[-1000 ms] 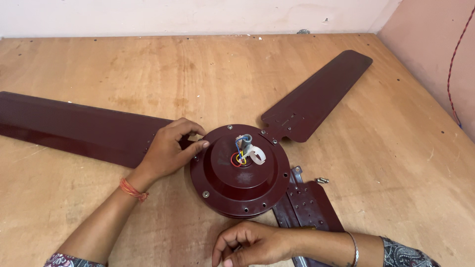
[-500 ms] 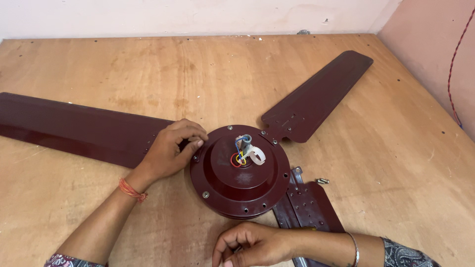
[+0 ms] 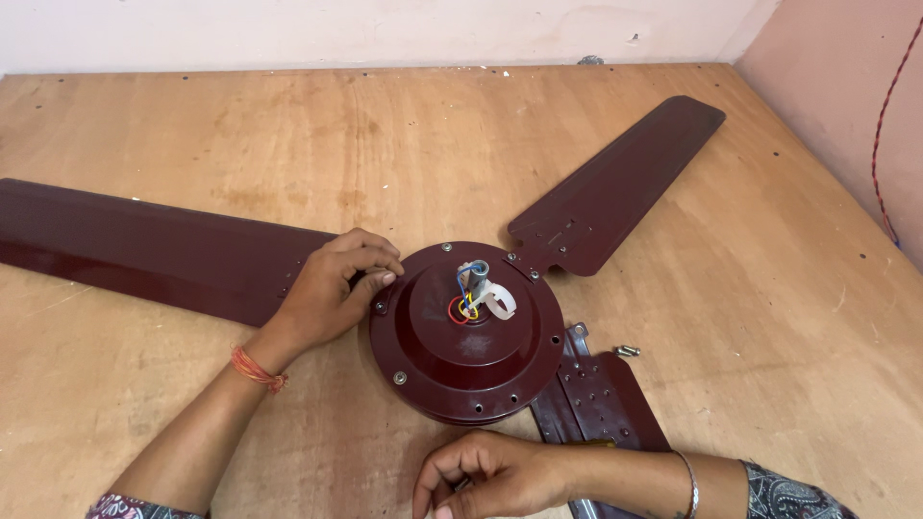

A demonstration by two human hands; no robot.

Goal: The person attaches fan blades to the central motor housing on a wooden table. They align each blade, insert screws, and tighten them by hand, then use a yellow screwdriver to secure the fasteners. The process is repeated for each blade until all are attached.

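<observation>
A maroon ceiling fan lies on a plywood board. Its round motor housing [image 3: 468, 360] sits in the middle, with a short metal shaft and coloured wires [image 3: 471, 293] sticking up from it. My left hand [image 3: 336, 284] rests where the left blade [image 3: 144, 245] meets the housing, fingertips pinched at the rim. My right hand [image 3: 495, 476] is near the bottom edge, just below the housing, fingers curled together around something too small to tell. A second blade [image 3: 625, 183] reaches up to the right. A third blade's bracket end [image 3: 601, 404] lies under my right forearm.
A loose small screw [image 3: 629, 351] lies on the plywood board [image 3: 288, 125] right of the housing. A pale wall runs along the back, a pink wall with a red wire [image 3: 889, 135] stands at the right.
My left hand's fingers have shifted slightly at the housing rim. My right hand has stayed curled in the same place.
</observation>
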